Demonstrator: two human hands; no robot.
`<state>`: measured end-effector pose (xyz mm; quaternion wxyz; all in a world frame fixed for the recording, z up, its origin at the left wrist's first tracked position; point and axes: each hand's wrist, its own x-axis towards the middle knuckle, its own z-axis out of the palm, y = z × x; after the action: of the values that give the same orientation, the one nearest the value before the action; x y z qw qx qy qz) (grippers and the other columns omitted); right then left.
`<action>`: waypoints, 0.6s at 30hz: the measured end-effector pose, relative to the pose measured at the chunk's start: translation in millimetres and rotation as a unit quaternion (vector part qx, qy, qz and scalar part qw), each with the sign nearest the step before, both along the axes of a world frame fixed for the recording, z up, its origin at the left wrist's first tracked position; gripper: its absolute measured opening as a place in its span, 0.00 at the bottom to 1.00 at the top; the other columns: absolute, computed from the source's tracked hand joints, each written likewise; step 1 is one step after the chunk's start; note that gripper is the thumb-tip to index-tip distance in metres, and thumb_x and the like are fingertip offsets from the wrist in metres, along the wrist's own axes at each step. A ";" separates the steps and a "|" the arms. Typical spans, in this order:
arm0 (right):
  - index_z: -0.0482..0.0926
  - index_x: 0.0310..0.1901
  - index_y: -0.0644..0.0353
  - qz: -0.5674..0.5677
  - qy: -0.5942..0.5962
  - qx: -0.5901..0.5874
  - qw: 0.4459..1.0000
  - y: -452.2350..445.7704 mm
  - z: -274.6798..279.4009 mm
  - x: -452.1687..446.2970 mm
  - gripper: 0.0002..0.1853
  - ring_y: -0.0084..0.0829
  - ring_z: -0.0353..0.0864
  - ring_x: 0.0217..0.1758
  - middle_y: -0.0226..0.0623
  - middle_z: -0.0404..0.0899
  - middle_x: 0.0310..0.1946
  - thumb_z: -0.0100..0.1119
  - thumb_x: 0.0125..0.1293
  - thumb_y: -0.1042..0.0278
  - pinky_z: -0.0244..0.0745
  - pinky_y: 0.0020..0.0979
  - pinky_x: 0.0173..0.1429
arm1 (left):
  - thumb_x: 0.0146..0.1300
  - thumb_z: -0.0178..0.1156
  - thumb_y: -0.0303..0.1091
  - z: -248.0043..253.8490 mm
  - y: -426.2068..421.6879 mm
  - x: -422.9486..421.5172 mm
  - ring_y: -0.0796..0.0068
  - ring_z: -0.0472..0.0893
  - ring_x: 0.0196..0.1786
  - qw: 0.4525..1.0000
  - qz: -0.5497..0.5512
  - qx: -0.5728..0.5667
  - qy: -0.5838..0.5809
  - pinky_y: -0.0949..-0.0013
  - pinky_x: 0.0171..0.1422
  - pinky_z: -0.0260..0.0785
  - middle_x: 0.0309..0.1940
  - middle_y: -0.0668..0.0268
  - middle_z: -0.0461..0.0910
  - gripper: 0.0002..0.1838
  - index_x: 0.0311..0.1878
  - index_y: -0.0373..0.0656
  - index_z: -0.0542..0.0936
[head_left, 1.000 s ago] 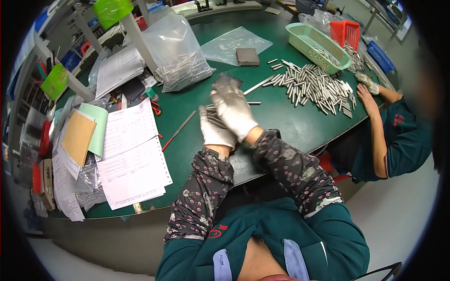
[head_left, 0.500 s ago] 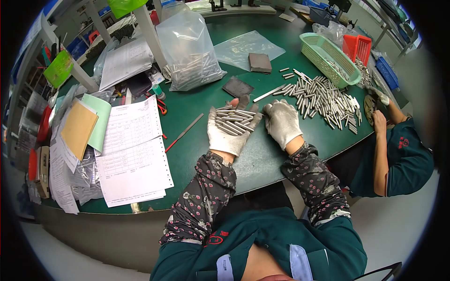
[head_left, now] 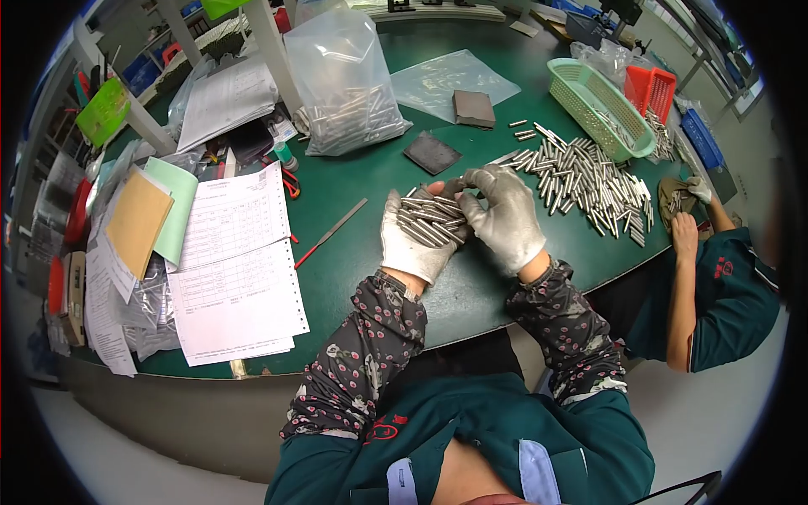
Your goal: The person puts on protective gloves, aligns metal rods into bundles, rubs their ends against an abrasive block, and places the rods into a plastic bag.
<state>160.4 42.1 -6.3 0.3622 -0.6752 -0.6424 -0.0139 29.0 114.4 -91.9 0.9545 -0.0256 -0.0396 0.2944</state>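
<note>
My left hand [head_left: 410, 253], in a whitish work glove, is palm up and cupped around a bundle of short metal pins [head_left: 430, 220]. At the right end of that bundle is my gloved right hand [head_left: 512, 220], its fingers curled and thumb bent against the pins. What lies between those fingertips is hidden. A large pile of similar loose pins [head_left: 587, 181] spreads over the green table just right of my right hand. Beyond my hands lies a dark flat block [head_left: 433, 151]. The end of a flat metal strip [head_left: 506, 157] shows behind my right hand.
A bag of pins [head_left: 353, 118] and a brown block [head_left: 474, 109] stand farther back. Left are a red-handled file [head_left: 330, 233] and printed sheets [head_left: 236, 278]. A green basket [head_left: 599, 109] borders the pile. At right, a co-worker's hands [head_left: 686, 236] hold a cloth-like item.
My right hand has moved left from beside the bundle onto its right end, covering part of the metal strip. My left hand still holds the pins. The view has shifted slightly.
</note>
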 end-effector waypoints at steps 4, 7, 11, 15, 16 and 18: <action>0.84 0.48 0.56 0.050 0.020 -0.044 0.998 -9.4 8.3 -7.0 0.19 0.46 0.80 0.46 0.43 0.81 0.38 0.65 0.54 0.63 0.75 0.44 0.52 | 0.71 0.31 0.71 9.3 -1.3 -1.8 0.47 0.73 0.62 0.998 0.035 0.017 0.049 0.41 0.71 0.60 0.59 0.48 0.75 0.43 0.59 0.37 0.73; 0.83 0.51 0.57 0.043 -0.045 -0.068 0.996 -12.7 -0.1 -9.9 0.23 0.48 0.79 0.47 0.45 0.81 0.43 0.68 0.52 0.61 0.75 0.45 0.54 | 0.67 0.37 0.75 11.9 -4.5 0.3 0.48 0.73 0.62 0.996 0.053 0.013 0.076 0.42 0.72 0.60 0.58 0.49 0.74 0.46 0.59 0.35 0.72; 0.85 0.47 0.57 0.026 -0.027 -0.039 0.999 -10.7 -16.1 -8.0 0.18 0.47 0.79 0.49 0.45 0.81 0.46 0.68 0.53 0.64 0.76 0.45 0.54 | 0.62 0.45 0.77 11.4 -6.4 1.7 0.52 0.74 0.60 0.992 0.055 0.011 0.109 0.43 0.72 0.61 0.55 0.52 0.76 0.48 0.59 0.33 0.72; 0.85 0.45 0.56 -0.010 -0.022 -0.045 0.999 -11.6 -19.7 -12.5 0.14 0.46 0.80 0.49 0.44 0.82 0.46 0.66 0.56 0.67 0.76 0.43 0.53 | 0.62 0.51 0.74 14.2 -9.2 3.7 0.57 0.76 0.58 0.988 0.062 -0.018 0.137 0.48 0.70 0.64 0.51 0.55 0.78 0.45 0.57 0.34 0.73; 0.85 0.46 0.56 -0.021 -0.026 -0.044 0.998 -11.2 -20.9 -12.8 0.14 0.45 0.80 0.49 0.42 0.82 0.47 0.65 0.57 0.67 0.76 0.43 0.53 | 0.62 0.52 0.74 11.5 -8.5 3.8 0.58 0.76 0.57 0.989 0.059 -0.031 0.129 0.50 0.70 0.65 0.51 0.55 0.79 0.44 0.57 0.35 0.74; 0.85 0.46 0.55 -0.042 -0.031 -0.042 0.998 -9.6 -24.1 -13.5 0.13 0.43 0.80 0.49 0.40 0.82 0.48 0.65 0.59 0.66 0.77 0.42 0.53 | 0.66 0.50 0.70 8.1 -8.5 2.9 0.59 0.77 0.56 0.993 0.055 -0.016 0.104 0.52 0.68 0.67 0.50 0.55 0.79 0.40 0.56 0.36 0.74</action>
<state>146.9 32.5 -30.3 0.3120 -0.7157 -0.6245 -0.0230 31.9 105.9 -83.8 0.9354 -0.0073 0.0636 0.3478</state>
